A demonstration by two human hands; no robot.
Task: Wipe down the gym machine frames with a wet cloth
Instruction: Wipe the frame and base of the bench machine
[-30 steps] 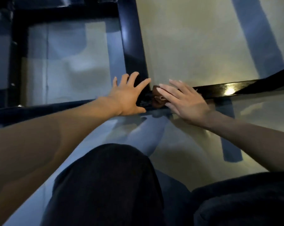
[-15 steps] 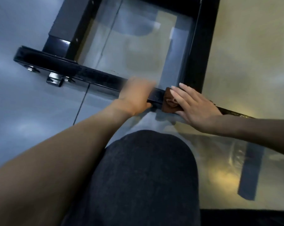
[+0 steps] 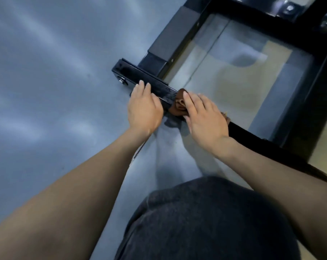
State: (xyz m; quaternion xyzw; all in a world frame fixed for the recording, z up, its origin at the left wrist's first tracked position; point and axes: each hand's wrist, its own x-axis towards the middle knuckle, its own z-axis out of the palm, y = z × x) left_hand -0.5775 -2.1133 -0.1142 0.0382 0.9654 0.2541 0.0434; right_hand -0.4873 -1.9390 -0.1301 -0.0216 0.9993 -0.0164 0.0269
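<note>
Head view. A black metal gym machine frame (image 3: pixel 299 76) of square-section tubes forms a rectangle in the upper right of the frame, lying on a glossy grey and beige floor (image 3: pixel 46 91) that mirrors soft light streaks. Its near base bar (image 3: pixel 158 89) runs diagonally from centre toward the right edge; a bolt (image 3: pixel 121 79) sits in the bar's end at centre left, and two more fasteners show on the far tube at the top right. The person's knee (image 3: pixel 205 222), in dark grey knit fabric, fills the bottom centre and hides the floor beneath. A crumpled brown cloth (image 3: pixel 178 104) lies on the base bar at the centre of the frame, between the two hands. The right hand (image 3: pixel 205 121) presses the cloth with straight, spread fingers, covering its right part. The left hand (image 3: pixel 144 109) rests flat on the bar just left of the cloth, fingers extended over the top face, holding nothing. Both forearms reach in from the lower corners.
</note>
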